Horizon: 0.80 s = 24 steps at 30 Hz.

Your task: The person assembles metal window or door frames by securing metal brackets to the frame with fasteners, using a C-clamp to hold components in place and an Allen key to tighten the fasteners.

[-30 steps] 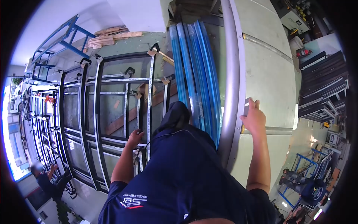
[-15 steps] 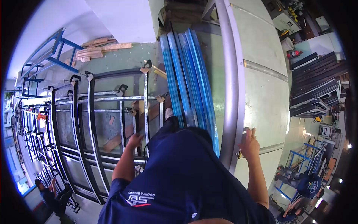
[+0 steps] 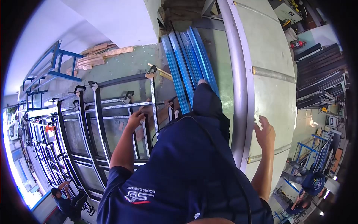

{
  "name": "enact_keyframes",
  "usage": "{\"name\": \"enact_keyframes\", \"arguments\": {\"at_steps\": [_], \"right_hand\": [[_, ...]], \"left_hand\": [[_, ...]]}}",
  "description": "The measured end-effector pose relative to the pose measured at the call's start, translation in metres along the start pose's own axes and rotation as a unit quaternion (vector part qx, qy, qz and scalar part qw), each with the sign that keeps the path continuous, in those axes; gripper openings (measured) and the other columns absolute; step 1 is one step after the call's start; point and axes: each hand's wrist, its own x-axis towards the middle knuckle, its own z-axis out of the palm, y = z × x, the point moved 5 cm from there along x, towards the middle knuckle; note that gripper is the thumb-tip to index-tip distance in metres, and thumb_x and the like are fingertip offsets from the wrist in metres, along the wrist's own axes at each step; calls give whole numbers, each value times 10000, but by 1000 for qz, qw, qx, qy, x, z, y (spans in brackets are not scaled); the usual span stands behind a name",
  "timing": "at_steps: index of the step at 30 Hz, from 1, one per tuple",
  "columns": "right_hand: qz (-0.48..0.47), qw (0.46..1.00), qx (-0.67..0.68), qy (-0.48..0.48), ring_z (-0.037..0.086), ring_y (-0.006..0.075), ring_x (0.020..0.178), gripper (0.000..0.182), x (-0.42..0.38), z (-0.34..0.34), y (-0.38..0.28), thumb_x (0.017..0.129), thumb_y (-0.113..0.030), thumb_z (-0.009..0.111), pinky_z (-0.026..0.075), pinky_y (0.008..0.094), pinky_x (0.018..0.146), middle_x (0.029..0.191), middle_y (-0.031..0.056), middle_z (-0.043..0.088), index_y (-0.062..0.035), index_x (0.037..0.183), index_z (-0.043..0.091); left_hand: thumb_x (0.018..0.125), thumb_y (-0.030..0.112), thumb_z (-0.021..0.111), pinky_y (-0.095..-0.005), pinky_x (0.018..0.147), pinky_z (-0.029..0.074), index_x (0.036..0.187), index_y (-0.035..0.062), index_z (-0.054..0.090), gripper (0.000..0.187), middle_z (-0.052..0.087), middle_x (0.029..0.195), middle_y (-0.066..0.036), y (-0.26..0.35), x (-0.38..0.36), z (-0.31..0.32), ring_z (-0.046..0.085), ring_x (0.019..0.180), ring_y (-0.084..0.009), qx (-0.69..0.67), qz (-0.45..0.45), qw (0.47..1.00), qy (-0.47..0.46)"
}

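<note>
My left hand [image 3: 135, 119] hangs in front of the dark metal frames [image 3: 99, 123], its fingers loosely bent and apart, with nothing seen in them. On the other side, my right hand [image 3: 264, 132] is over the pale tabletop [image 3: 274, 99], near its metal edge; thumb and fingers are spread. Long blue film-wrapped profiles [image 3: 178, 71] lie on the floor ahead of my body, and my forward leg [image 3: 206, 99] overlaps them in this view. White printed tape runs along several frame bars, and black clamps [image 3: 151, 70] sit at the bar ends.
A thick grey pipe [image 3: 238, 74] runs along the table's side. Wood offcuts [image 3: 97, 58] and a blue stand [image 3: 61, 61] are at the far left. Dark profiles [image 3: 320, 78] are stacked at right. Co-workers are at lower left [image 3: 69, 199] and lower right [image 3: 311, 184].
My body has moved forward along the table, and a leg now shows over the blue profiles. My left hand is higher in view; my right hand has opened wider.
</note>
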Motion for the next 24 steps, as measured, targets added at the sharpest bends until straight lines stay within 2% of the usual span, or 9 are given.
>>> {"name": "enact_keyframes", "arguments": {"at_steps": [6, 8, 10, 12, 13, 14, 16, 20, 24], "right_hand": [[-68, 996, 37, 40, 670, 330, 963, 367, 102, -38, -49, 851, -210, 690, 521, 401, 790, 1119, 128, 680, -105, 1191, 603], [-87, 994, 51, 47, 674, 306, 947, 363, 150, -47, -62, 859, -179, 685, 527, 380, 791, 1133, 136, 678, -64, 1193, 600], [-100, 992, 47, 55, 676, 293, 934, 344, 205, -54, -77, 864, -182, 679, 527, 373, 778, 1136, 138, 674, -68, 1182, 611], [-137, 987, 53, 71, 679, 267, 905, 320, 263, -46, -89, 869, -189, 673, 525, 362, 759, 1124, 114, 678, -94, 1171, 626], [-159, 983, 68, 68, 679, 267, 893, 317, 291, -45, -99, 868, -188, 673, 525, 364, 751, 1116, 107, 681, -100, 1170, 628], [-180, 978, 84, 66, 679, 266, 882, 314, 319, -44, -108, 868, -187, 672, 525, 366, 743, 1109, 100, 685, -105, 1168, 630], [-212, 969, 107, 73, 680, 287, 831, 266, 377, -51, -127, 844, -196, 684, 527, 395, 695, 1014, 97, 690, -136, 1100, 640], [-197, 973, 112, 47, 671, 287, 798, 251, 482, -72, -149, 846, -204, 684, 519, 403, 675, 935, 83, 685, -135, 1082, 633], [-225, 969, 88, 52, 654, 289, 756, 242, 545, -100, -164, 852, -208, 677, 508, 414, 662, 848, 67, 664, -133, 1077, 630]], "left_hand": [[833, 324, 698, -336, 587, 565, 1261, -6, 573, 554, 673, 911, -122, -77, 13, 28, 657, 759, -217, -23, -122, 992, 24], [830, 303, 714, -344, 601, 569, 1270, -35, 547, 579, 665, 914, -130, -70, 4, 42, 659, 746, -220, -14, -184, 982, -46], [827, 303, 729, -349, 620, 577, 1278, -46, 531, 603, 658, 889, -137, -72, 2, 53, 668, 771, -227, -61, -220, 973, -39], [835, 318, 728, -348, 618, 579, 1269, -55, 528, 606, 649, 856, -135, -41, -2, 56, 670, 777, -234, -63, -222, 972, -31], [838, 312, 719, -342, 611, 576, 1275, -65, 518, 611, 663, 918, -153, -21, -1, 52, 671, 784, -234, -22, -173, 984, -32], [833, 298, 712, -352, 629, 586, 1287, -58, 513, 611, 665, 1033, -180, -3, 3, 47, 679, 813, -241, -27, -196, 980, -4], [831, 297, 702, -354, 634, 589, 1297, -49, 511, 611, 664, 1082, -187, 68, 2, 29, 686, 808, -240, -10, -205, 977, 50], [856, 281, 680, -334, 596, 557, 1292, 36, 545, 518, 677, 1050, -162, 225, 0, -9, 666, 707, -213, 19, -156, 979, 129], [872, 259, 673, -329, 575, 538, 1274, 36, 558, 474, 682, 953, -126, 314, 19, -40, 639, 710, -176, 79, -116, 976, 164]]}}
